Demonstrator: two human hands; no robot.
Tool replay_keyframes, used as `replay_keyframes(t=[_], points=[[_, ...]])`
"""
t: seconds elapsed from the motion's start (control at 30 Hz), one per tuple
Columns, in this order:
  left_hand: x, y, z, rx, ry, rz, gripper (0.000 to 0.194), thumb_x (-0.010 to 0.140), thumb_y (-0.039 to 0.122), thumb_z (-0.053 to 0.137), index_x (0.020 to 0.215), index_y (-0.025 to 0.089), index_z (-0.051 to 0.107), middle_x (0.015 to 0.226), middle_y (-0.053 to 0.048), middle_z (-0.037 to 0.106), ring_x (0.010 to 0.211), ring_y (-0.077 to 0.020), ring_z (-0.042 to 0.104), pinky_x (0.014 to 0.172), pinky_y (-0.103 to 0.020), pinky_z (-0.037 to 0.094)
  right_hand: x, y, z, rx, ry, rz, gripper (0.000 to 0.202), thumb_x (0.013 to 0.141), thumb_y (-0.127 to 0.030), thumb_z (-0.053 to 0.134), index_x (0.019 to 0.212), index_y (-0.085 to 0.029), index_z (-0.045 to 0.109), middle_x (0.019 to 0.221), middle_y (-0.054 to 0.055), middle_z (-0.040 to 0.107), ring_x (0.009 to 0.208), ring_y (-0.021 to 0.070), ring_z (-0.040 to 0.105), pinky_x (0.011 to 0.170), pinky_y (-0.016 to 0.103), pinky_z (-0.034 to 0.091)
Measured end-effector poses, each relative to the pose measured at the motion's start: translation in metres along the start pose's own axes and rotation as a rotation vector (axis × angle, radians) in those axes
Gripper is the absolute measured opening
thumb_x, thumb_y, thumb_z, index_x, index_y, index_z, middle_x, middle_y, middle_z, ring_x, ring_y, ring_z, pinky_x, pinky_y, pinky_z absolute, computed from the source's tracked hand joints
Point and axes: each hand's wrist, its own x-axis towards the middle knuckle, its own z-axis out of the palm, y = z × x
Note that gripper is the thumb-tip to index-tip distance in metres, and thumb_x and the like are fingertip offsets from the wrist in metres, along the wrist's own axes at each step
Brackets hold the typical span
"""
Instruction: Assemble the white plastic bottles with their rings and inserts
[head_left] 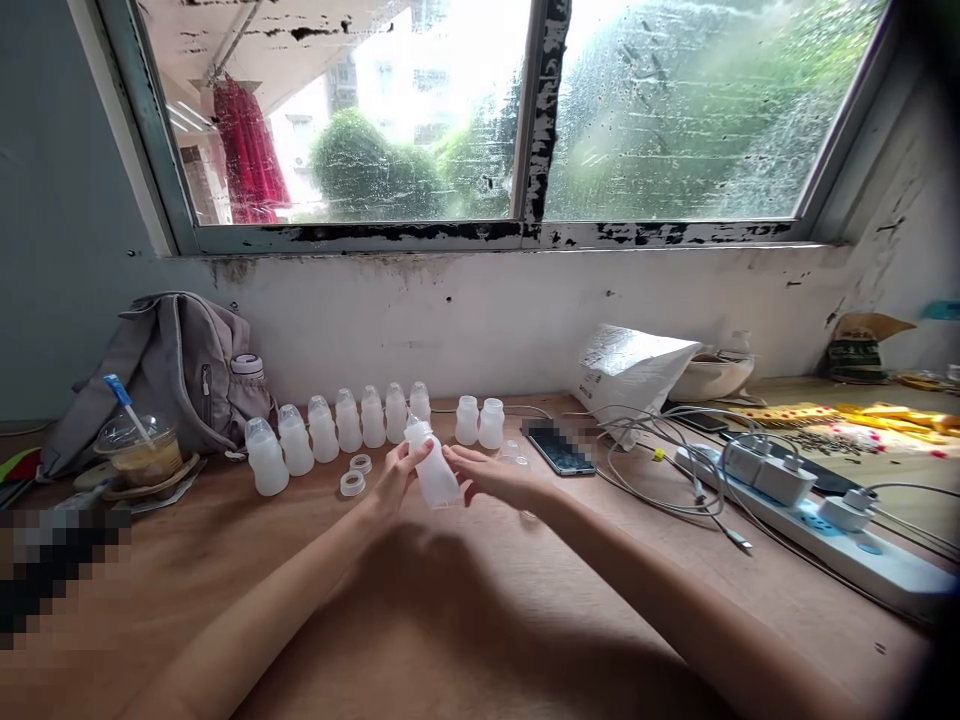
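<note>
A frosted white baby bottle point(437, 480) is tilted above the table, its clear top leaning left. My left hand point(397, 478) is closed on its neck and upper side, thumb across the front. Against the bottle's right side are the curved fingers of my right hand point(495, 478), closed on it from that side. To the left stands a row of several capped baby bottles point(322, 432). Two bottles without caps point(480, 424) stand behind my right hand. White rings point(352, 484) lie left of my left hand. Clear caps point(512, 452) are partly hidden behind my right hand.
A smartphone point(559, 447) lies right of the bottles, near tangled cables point(660, 480) and a white power strip point(825, 520). A white bag point(637, 370) rests against the wall. On the left are a grey backpack point(180, 370) and an iced drink cup point(142, 455) with a straw.
</note>
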Motion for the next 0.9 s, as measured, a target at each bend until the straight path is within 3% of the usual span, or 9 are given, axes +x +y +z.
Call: replay_keyframes(t=[0.13,0.23,0.33,0.43,0.57,0.67,0.73,0.9], points=[[0.002,-0.004,-0.009,0.067,0.009,-0.086,0.037,0.067,0.045,0.058,0.09,0.016,0.053,0.079,-0.005,0.057,0.069,-0.0179,0.058,0.053,-0.024,0.042,-0.009,-0.005,-0.048,-0.61,0.029,0.09,0.023,0.066,-0.039,0.061,0.07,-0.017,0.057,0.055,0.0,0.055,0.048,0.0105,0.049,0.043,0.021,0.035],[0.003,-0.006,-0.016,0.156,-0.011,-0.088,0.039,0.063,0.043,0.063,0.091,0.017,0.052,0.08,-0.004,0.056,0.063,-0.0169,0.058,0.049,-0.023,0.041,-0.017,-0.003,-0.072,-0.874,-0.004,0.358,0.016,0.056,-0.026,0.067,0.064,-0.017,0.056,0.04,-0.004,0.05,0.035,0.0112,0.046,0.04,0.023,0.034],[0.004,-0.011,-0.022,0.197,-0.02,-0.068,0.043,0.062,0.041,0.065,0.095,0.018,0.049,0.082,-0.004,0.057,0.062,-0.0156,0.058,0.051,-0.023,0.042,-0.02,0.0,-0.079,-0.946,-0.01,0.535,0.023,0.046,-0.018,0.072,0.062,-0.017,0.056,0.035,-0.006,0.048,0.03,0.0133,0.046,0.038,0.025,0.035],[0.004,-0.018,-0.026,0.22,-0.039,-0.086,0.042,0.064,0.043,0.062,0.095,0.018,0.049,0.079,-0.003,0.057,0.06,-0.0148,0.057,0.049,-0.022,0.041,-0.019,0.002,-0.078,-0.939,0.045,0.562,0.028,0.035,-0.012,0.074,0.057,-0.015,0.056,0.033,-0.006,0.047,0.027,0.0142,0.044,0.038,0.028,0.036],[0.003,-0.023,-0.029,0.268,-0.102,-0.123,0.039,0.068,0.046,0.057,0.093,0.017,0.051,0.07,-0.002,0.057,0.056,-0.0138,0.056,0.046,-0.021,0.039,-0.017,0.004,-0.078,-1.001,0.017,0.573,0.024,0.041,-0.009,0.072,0.063,-0.01,0.061,0.035,-0.003,0.047,0.031,0.0148,0.047,0.04,0.028,0.037],[0.003,-0.023,-0.031,0.303,-0.133,-0.105,0.04,0.068,0.045,0.058,0.095,0.016,0.052,0.069,-0.002,0.057,0.059,-0.0137,0.055,0.048,-0.021,0.039,-0.015,0.004,-0.084,-1.037,-0.047,0.524,0.028,0.052,-0.015,0.069,0.078,-0.01,0.063,0.048,0.001,0.054,0.041,0.0131,0.05,0.042,0.025,0.038],[0.003,-0.023,-0.032,0.325,-0.168,-0.101,0.041,0.067,0.044,0.06,0.096,0.015,0.052,0.072,-0.002,0.057,0.061,-0.014,0.054,0.05,-0.021,0.039,-0.015,0.002,-0.089,-0.971,-0.034,0.394,0.028,0.059,-0.024,0.066,0.085,-0.013,0.062,0.063,0.004,0.059,0.047,0.0121,0.052,0.042,0.023,0.039],[0.004,-0.024,-0.033,0.368,-0.213,-0.094,0.043,0.063,0.04,0.065,0.096,0.015,0.055,0.082,-0.003,0.058,0.069,-0.0158,0.055,0.057,-0.023,0.04,-0.016,-0.005,-0.096,-0.521,0.098,0.013,0.039,0.071,-0.042,0.057,0.094,-0.011,0.059,0.078,0.008,0.06,0.066,0.0153,0.057,0.052,0.025,0.048]])
